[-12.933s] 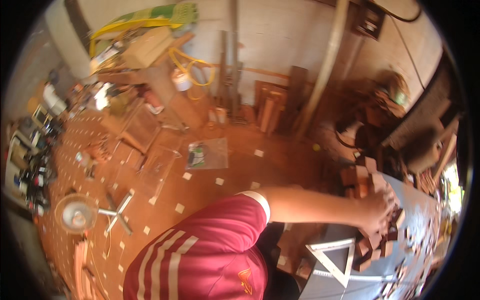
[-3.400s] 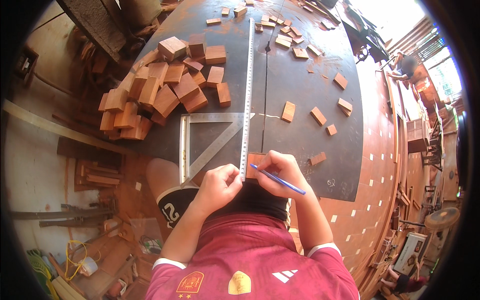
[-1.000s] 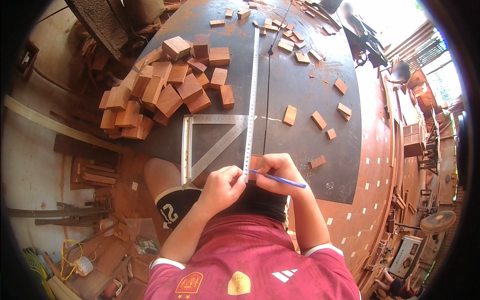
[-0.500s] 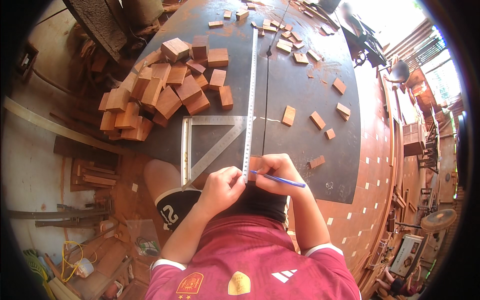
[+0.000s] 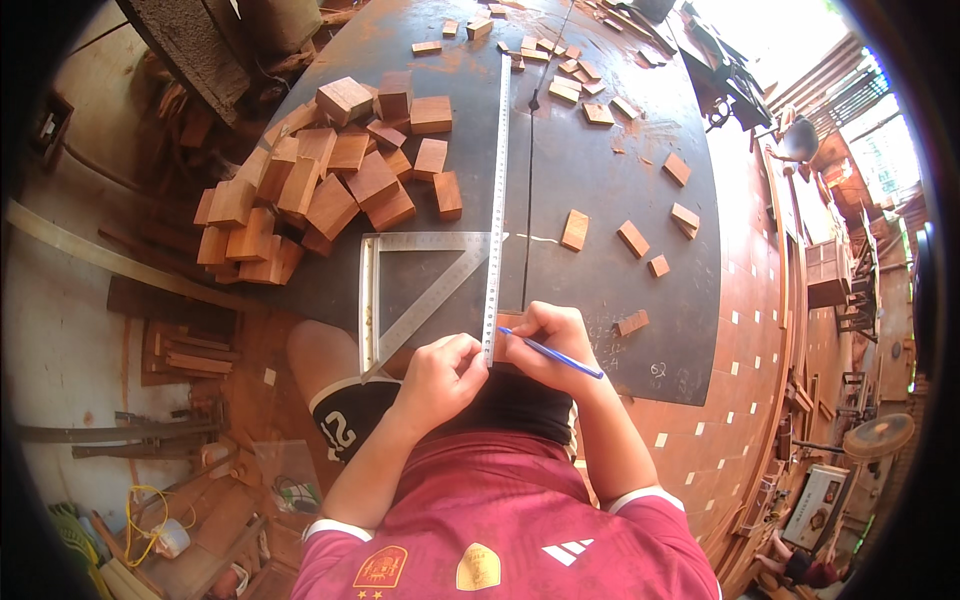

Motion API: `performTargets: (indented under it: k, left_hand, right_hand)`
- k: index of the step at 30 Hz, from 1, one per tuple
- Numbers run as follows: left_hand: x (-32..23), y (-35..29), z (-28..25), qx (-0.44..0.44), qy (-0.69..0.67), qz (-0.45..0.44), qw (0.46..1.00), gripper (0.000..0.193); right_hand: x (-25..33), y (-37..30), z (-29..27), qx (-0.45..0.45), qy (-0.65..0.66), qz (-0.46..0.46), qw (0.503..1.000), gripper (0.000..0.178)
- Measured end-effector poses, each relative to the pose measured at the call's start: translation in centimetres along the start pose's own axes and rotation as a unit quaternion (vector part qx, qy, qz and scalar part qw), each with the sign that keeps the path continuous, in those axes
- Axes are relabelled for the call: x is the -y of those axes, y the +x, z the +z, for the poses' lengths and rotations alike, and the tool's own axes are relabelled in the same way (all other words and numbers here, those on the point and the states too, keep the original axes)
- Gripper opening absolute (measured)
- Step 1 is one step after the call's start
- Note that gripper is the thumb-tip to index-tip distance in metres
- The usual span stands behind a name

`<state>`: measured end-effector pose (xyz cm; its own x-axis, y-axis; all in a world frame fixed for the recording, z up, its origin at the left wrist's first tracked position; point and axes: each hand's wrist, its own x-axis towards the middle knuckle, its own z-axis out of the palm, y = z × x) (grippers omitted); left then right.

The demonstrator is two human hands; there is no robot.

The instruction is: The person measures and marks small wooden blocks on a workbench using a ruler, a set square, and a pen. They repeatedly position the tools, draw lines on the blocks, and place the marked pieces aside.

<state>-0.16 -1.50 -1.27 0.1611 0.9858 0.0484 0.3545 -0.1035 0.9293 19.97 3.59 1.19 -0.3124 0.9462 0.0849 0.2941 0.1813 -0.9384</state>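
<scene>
- Your left hand (image 5: 447, 375) presses down on the near end of the long metal ruler (image 5: 497, 190), fingers curled onto it at the table's near edge
- Your right hand (image 5: 548, 340) grips a blue pencil (image 5: 552, 354), fingers clenched around it; the tip points left, toward the ruler's edge
- A small wooden block (image 5: 508, 321) lies under your right hand, just beside the ruler; most of it is hidden by your fingers
- The ruler runs straight away from you across the dark table (image 5: 620, 170)
- A triangular metal square (image 5: 415, 290) lies flat on the table, left of the ruler, with one corner touching it
- A pile of wooden blocks (image 5: 320, 185) sits on the left part of the table, well apart from your hands
- Loose small blocks (image 5: 632, 238) lie scattered on the right side and at the far end of the table
- A standing fan (image 5: 878, 437) is on the floor to your right
</scene>
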Motion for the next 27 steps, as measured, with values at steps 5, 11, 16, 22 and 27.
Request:
performTargets:
  k: [5, 11, 16, 22, 27]
  left_hand:
    - [0.02, 0.03, -0.01, 0.0, 0.0, 0.005, 1.0, 0.012]
    - [-0.07, 0.03, -0.07, 0.0, -0.004, -0.002, 1.0, 0.013]
    - [-0.24, 0.08, -0.08, 0.002, 0.006, 0.005, 1.0, 0.013]
    - [0.1, -0.05, -0.09, 0.003, -0.001, -0.001, 1.0, 0.013]
    - [-0.44, 0.22, -0.06, -0.019, 0.025, 0.0, 0.999, 0.012]
  right_hand:
    - [0.17, 0.04, 0.2, -0.007, 0.002, -0.005, 1.0, 0.033]
    - [0.18, 0.09, 0.26, -0.012, -0.015, -0.005, 1.0, 0.035]
    - [-0.1, 0.04, 0.31, -0.019, -0.023, -0.014, 0.999, 0.034]
    - [-0.4, 0.06, 0.69, -0.031, -0.023, -0.029, 0.999, 0.033]
    - [-0.65, -0.28, 0.33, -0.04, -0.015, -0.022, 0.999, 0.024]
